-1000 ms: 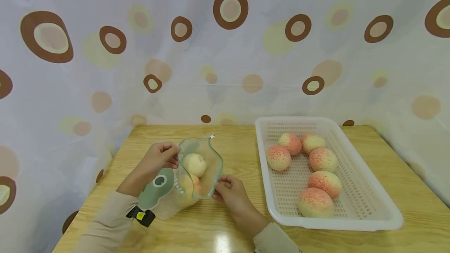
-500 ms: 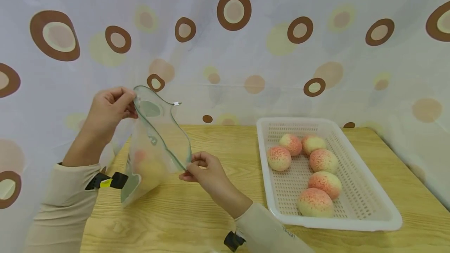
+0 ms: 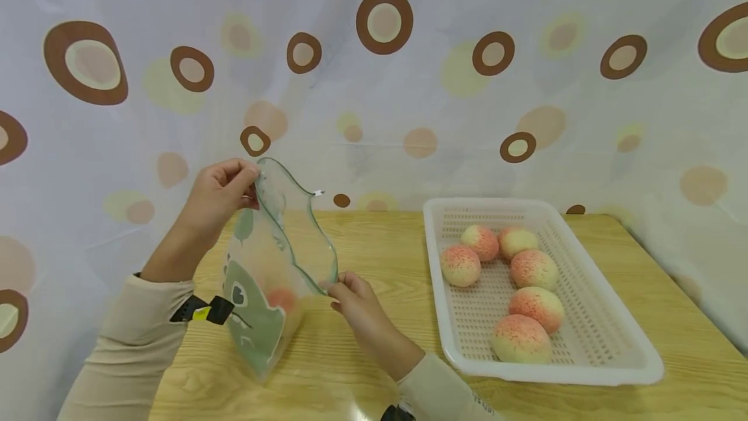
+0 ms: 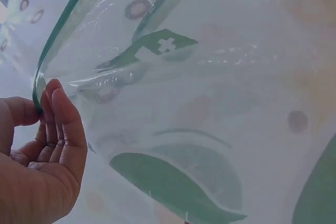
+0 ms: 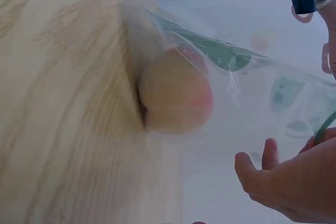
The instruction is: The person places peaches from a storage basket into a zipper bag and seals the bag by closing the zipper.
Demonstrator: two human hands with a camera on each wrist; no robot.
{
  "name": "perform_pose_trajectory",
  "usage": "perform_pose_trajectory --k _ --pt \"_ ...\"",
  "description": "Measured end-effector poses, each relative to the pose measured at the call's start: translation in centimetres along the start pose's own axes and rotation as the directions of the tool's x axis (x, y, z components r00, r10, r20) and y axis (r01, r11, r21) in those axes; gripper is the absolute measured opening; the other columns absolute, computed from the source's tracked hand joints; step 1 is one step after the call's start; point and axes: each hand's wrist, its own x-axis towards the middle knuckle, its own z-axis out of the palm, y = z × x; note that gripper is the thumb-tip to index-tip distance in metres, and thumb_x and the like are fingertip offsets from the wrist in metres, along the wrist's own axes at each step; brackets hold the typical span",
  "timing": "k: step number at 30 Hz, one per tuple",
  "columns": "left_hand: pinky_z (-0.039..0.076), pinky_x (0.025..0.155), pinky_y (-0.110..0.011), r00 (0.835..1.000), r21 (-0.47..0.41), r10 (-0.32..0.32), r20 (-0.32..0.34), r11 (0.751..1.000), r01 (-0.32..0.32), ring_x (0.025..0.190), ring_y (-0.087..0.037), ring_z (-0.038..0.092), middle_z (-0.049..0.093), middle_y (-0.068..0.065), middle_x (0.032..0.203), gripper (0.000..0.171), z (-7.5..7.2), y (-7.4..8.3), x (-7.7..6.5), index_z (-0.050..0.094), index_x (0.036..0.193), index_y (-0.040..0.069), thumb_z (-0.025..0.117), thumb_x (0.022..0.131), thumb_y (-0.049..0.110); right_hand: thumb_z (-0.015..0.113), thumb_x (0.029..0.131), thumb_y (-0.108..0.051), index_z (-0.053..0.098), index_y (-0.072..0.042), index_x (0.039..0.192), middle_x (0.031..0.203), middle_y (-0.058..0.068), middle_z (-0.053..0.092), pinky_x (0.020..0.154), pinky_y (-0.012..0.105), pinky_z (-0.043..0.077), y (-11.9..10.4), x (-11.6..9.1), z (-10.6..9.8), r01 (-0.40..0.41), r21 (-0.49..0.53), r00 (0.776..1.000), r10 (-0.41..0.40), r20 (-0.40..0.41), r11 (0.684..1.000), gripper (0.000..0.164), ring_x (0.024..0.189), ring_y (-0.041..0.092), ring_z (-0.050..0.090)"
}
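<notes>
A clear zip bag with green print (image 3: 257,317) hangs upright over the left of the table, its mouth spread wide. At the upper left corner of that mouth, my left hand (image 3: 219,190) pinches the green-edged rim between thumb and fingers. My right hand (image 3: 362,310) pinches the lower right corner of the rim. Low in the bag a peach (image 5: 176,93) shows through the film in the right wrist view, close to the tabletop. A small white zip slider (image 3: 318,193) sits on the far side of the mouth. The printed film hides much of the inside.
To the right stands a white perforated basket (image 3: 634,369) with several peaches (image 3: 522,339) in it. The wooden table (image 3: 374,239) runs back to a patterned cloth (image 3: 421,83) hanging behind and to the sides.
From lying tilted with its peaches in view, the bag has been lifted at the left corner and stands upright. In the last half second both hands have shifted slightly right and down.
</notes>
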Motion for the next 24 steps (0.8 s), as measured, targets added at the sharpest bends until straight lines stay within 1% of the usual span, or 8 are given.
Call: perform_pose_trajectory --k 3,7,10,12,15,19,21,24 --pt "0.054 0.065 -0.022 0.998 0.015 -0.053 0.041 0.999 0.053 0.069 -0.010 0.057 0.058 0.004 0.074 0.018 1.6 -1.2 0.4 0.059 0.092 0.006 0.049 0.101 0.019 0.050 0.097 -0.025 0.050 -0.006 0.096 0.104 0.002 0.045 0.109 0.050 0.032 1.3 -0.1 -0.5 -0.019 0.038 1.000 0.020 -0.022 0.999 0.019 0.111 0.021 0.042" --pt "0.055 0.067 -0.023 0.988 -0.005 -0.127 0.083 0.992 0.128 0.070 -0.010 0.058 0.057 0.002 0.075 0.018 4.1 -3.2 0.7 0.057 0.097 0.003 0.046 0.102 0.017 0.047 0.098 -0.023 0.052 -0.002 0.106 0.109 0.003 0.050 0.103 0.043 0.039 2.9 -0.2 -1.4 -0.034 0.097 0.990 0.047 -0.135 0.995 0.023 0.109 0.023 0.047" --pt "0.056 0.068 -0.024 0.977 -0.034 -0.180 0.113 0.982 0.185 0.069 -0.011 0.058 0.057 0.000 0.076 0.020 5.8 -4.9 0.6 0.057 0.097 0.002 0.045 0.102 0.017 0.042 0.100 -0.020 0.051 0.001 0.109 0.103 0.004 0.052 0.095 0.034 0.045 3.8 -0.4 -2.4 -0.046 0.153 0.969 0.082 -0.234 0.987 0.024 0.098 0.019 0.053" --pt "0.056 0.069 -0.024 0.967 -0.061 -0.220 0.127 0.972 0.229 0.069 -0.011 0.058 0.057 0.000 0.077 0.020 6.8 -6.2 0.3 0.057 0.096 0.003 0.045 0.103 0.018 0.039 0.101 -0.018 0.049 0.002 0.108 0.100 0.004 0.051 0.090 0.028 0.047 4.3 -0.6 -3.1 -0.064 0.186 0.955 0.114 -0.274 0.980 0.024 0.091 0.017 0.053" --pt "0.056 0.071 -0.025 0.953 -0.097 -0.271 0.134 0.954 0.285 0.071 -0.011 0.059 0.058 -0.001 0.078 0.022 8.2 -8.0 -0.3 0.056 0.095 0.003 0.044 0.103 0.019 0.037 0.100 -0.014 0.048 0.003 0.104 0.097 0.006 0.048 0.084 0.024 0.051 4.8 -0.7 -4.0 -0.092 0.240 0.934 0.167 -0.316 0.966 0.021 0.084 0.014 0.052" --pt "0.056 0.077 -0.026 0.940 -0.108 -0.322 0.113 0.936 0.334 0.076 -0.012 0.060 0.059 0.000 0.081 0.024 9.8 -10.6 -1.0 0.057 0.096 0.001 0.044 0.103 0.020 0.035 0.099 -0.011 0.045 0.001 0.098 0.097 0.008 0.045 0.083 0.024 0.051 5.2 -1.0 -4.9 -0.128 0.262 0.920 0.213 -0.328 0.957 0.016 0.083 0.014 0.048" --pt "0.055 0.079 -0.027 0.935 -0.107 -0.343 0.094 0.930 0.352 0.078 -0.012 0.060 0.060 0.000 0.083 0.025 10.3 -11.8 -1.3 0.058 0.098 0.000 0.044 0.103 0.019 0.033 0.100 -0.012 0.043 0.000 0.098 0.097 0.008 0.043 0.086 0.025 0.050 5.4 -1.2 -5.3 -0.145 0.252 0.921 0.224 -0.317 0.957 0.016 0.085 0.015 0.046" --pt "0.054 0.078 -0.024 0.927 -0.114 -0.373 0.048 0.920 0.376 0.078 -0.012 0.060 0.060 -0.001 0.084 0.026 10.7 -13.7 -1.6 0.059 0.098 -0.002 0.044 0.103 0.018 0.033 0.100 -0.011 0.042 0.002 0.102 0.097 0.008 0.042 0.088 0.027 0.049 5.7 -1.5 -5.7 -0.155 0.248 0.924 0.229 -0.307 0.956 0.016 0.086 0.015 0.045"
